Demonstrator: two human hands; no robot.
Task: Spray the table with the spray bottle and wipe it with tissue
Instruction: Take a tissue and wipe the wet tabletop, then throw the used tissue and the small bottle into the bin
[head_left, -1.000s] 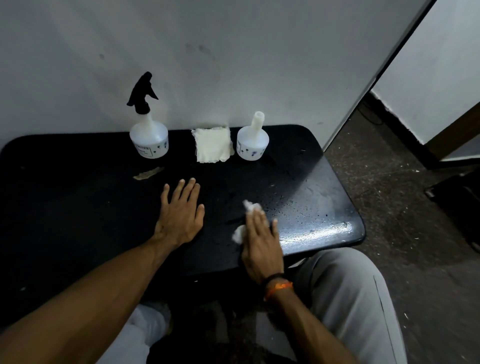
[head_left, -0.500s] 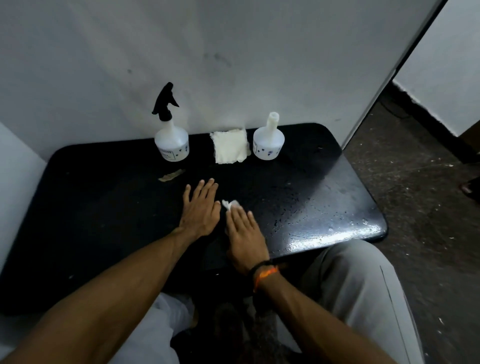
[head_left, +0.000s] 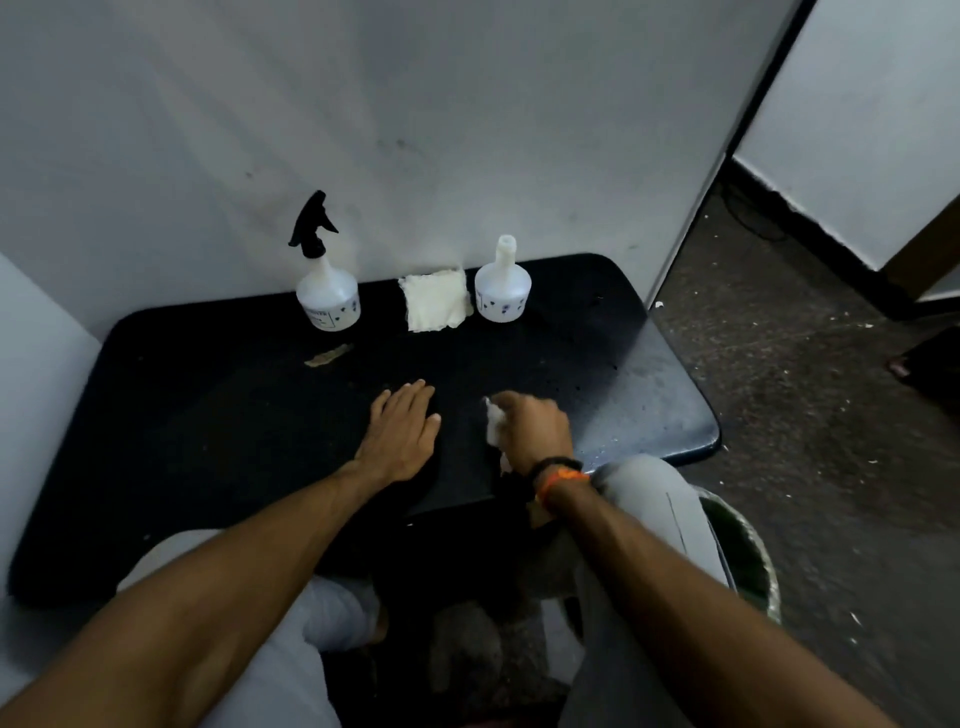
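Right hand: the right hand (head_left: 532, 428) is curled around a crumpled white tissue (head_left: 493, 423), which shows at the thumb side and below the palm; it sits on the table near the front edge.
Left hand: the left hand (head_left: 402, 431) lies flat, palm down, fingers straight and together, pressing on the table and holding nothing; it is just beside the right hand, apart from it.
Wrist: one orange and black band (head_left: 558, 474) on the right wrist.
Table: one black table (head_left: 208, 441) with rounded corners, set against a pale wall; small droplets shine on its right part.
Bottles: two white bottles at the back edge. The spray bottle (head_left: 327, 291) with a black trigger head stands upright on the left; one bottle without a head (head_left: 502, 291) stands upright on the right.
Tissue stack: one folded white tissue stack (head_left: 434, 300) lies between the two bottles.
Scrap: one small brownish scrap (head_left: 328, 356) lies in front of the spray bottle.
Bin: one green-lined bin (head_left: 748, 561) on the floor at the right.
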